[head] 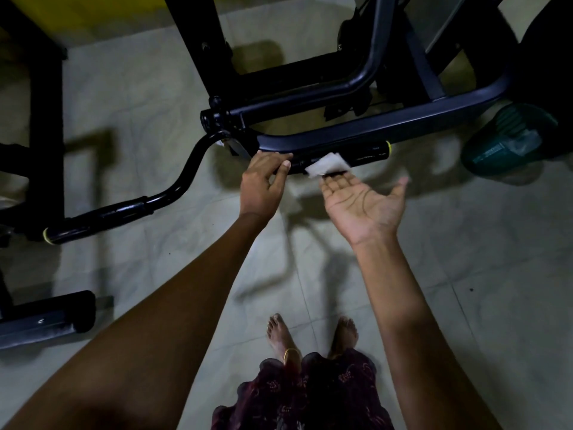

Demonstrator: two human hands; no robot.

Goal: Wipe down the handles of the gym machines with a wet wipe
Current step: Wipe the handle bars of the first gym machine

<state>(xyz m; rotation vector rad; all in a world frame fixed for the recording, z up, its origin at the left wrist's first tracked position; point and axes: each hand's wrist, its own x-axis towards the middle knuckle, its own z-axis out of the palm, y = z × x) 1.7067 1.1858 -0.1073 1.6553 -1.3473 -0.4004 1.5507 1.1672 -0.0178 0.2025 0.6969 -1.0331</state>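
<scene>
Head view, looking down past both arms at a dark gym machine on a tiled floor.

Wet wipe: white, folded, lying against the near side of the short black grip handle that runs left to right under the machine's main frame bar. Handle ends on the right in a yellow-ringed cap.

Right hand: palm up, fingers straight and spread, fingertips under the wipe's near edge. It cups or pushes the wipe up against the handle; no pinch visible.

Left hand: fingers curled over the bar just left of the handle, thumb underneath. Looks like a steadying hold; whether the grip is firm, cannot tell.

Second handle: long curved black bar with a grip and yellow-ringed end, well to the left and nearer. No wipe on it.

Progress, as judged: wiping of the right handle is in hand, with the wipe near its left end. The stretch toward the yellow cap looks not yet covered. No way to tell from wetness or shine whether either handle has been cleaned. Left handle probably remains.

Also present: a teal plastic bottle at far right.
</scene>
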